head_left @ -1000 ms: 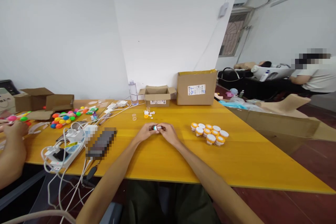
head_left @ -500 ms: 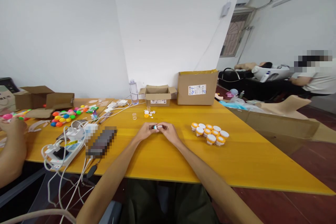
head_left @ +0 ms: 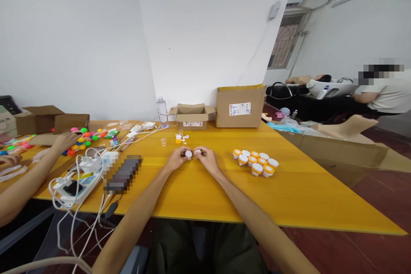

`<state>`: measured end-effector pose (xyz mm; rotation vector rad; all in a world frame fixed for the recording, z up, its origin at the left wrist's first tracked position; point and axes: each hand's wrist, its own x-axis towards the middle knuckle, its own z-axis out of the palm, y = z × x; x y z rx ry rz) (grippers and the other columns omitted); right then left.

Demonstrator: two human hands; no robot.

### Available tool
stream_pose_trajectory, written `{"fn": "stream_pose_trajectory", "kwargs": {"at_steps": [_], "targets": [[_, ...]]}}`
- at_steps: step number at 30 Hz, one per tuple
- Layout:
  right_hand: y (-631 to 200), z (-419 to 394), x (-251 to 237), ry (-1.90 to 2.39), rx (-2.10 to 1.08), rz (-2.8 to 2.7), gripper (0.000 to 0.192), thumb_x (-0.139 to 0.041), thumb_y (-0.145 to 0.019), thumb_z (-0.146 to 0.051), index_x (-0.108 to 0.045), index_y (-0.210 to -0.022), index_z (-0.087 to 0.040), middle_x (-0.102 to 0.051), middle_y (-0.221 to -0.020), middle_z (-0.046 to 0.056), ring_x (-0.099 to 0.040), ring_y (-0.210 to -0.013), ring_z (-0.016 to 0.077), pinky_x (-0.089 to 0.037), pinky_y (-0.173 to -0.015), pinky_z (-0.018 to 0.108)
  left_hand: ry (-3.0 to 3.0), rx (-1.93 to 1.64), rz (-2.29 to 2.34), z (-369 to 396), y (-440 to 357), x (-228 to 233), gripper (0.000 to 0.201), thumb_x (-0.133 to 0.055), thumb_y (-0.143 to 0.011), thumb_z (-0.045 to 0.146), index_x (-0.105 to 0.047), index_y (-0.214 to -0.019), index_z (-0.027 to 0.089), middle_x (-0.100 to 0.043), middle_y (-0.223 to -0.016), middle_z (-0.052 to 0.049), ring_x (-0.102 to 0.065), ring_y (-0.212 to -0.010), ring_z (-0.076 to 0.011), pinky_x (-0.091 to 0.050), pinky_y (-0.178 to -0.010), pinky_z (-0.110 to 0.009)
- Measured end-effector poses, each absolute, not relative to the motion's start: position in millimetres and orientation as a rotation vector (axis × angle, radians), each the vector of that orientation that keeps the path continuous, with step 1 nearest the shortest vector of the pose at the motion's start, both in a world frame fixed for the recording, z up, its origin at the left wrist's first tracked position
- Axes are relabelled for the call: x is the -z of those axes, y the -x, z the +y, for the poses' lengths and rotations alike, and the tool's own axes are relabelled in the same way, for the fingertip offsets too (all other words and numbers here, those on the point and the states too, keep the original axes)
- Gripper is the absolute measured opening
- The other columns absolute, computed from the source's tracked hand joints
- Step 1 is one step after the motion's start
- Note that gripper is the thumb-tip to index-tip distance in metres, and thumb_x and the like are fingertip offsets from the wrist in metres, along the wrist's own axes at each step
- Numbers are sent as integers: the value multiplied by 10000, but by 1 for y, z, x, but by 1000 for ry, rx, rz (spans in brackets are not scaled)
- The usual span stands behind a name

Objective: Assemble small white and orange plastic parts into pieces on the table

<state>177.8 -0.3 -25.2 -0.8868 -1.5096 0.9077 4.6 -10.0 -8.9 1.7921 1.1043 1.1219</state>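
left hand (head_left: pixel 177 160) pinching small white-capped bottle (head_left: pixel 188 153) above yellow table (head_left: pixel 298 192), right hand (head_left: pixel 208 159) pinching small white piece (head_left: pixel 197 152) just beside. cluster of orange and white jars (head_left: pixel 257 162) near, at right.

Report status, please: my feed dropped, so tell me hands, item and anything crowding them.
Left hand and right hand both pinch a small vial over the yellow table. Jar cluster sits apart to the right.
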Motion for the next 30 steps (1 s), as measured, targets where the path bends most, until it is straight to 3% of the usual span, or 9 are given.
{"fn": "stream_pose_trajectory", "kwargs": {"at_steps": [9, 17, 23, 30], "targets": [[-180, 3, 28, 926, -794, -1569, 144, -583, -678, -257, -700, -754, -224, -697, -780, 18, -643, -707, 190, -532, -707, 323, -2002, -1148, 1321, -8, 1, 11, 219, -650, -700, 156, -671, -910, 211, -710, -889, -21, -643, -851, -203, -522, -811, -334], [-177, 4, 33, 940, -856, -1593, 108, -601, -699, -264, -634, -796, -229, -699, -749, 2, -641, -684, 186, -536, -696, 325, -2156, -1229, 1274, -18, -4, 0, 272, -651, -781, 228, -684, -1051, 231, -701, -1101, -59, -608, -1102, -243, -448, -1017, -401], [-175, 1, 31, 892, -936, -1652, 149, -660, -696, -288, -597, -819, -232, -684, -728, -15, -639, -688, 174, -526, -677, 307, -2244, -1179, 1111, -27, -16, -8, 145, -657, -838, 325, -721, -923, 227, -714, -947, -40, -630, -939, -208, -477, -930, -359], [-173, 1, 32, 873, -998, -1648, 208, -703, -715, -356, -616, -851, -225, -685, -749, -9, -644, -723, 163, -528, -701, 294, -2058, -1224, 1229, -23, -15, -6, 157, -636, -843, 352, -687, -811, 207, -685, -774, -4, -601, -753, -159, -484, -746, -282]]}}
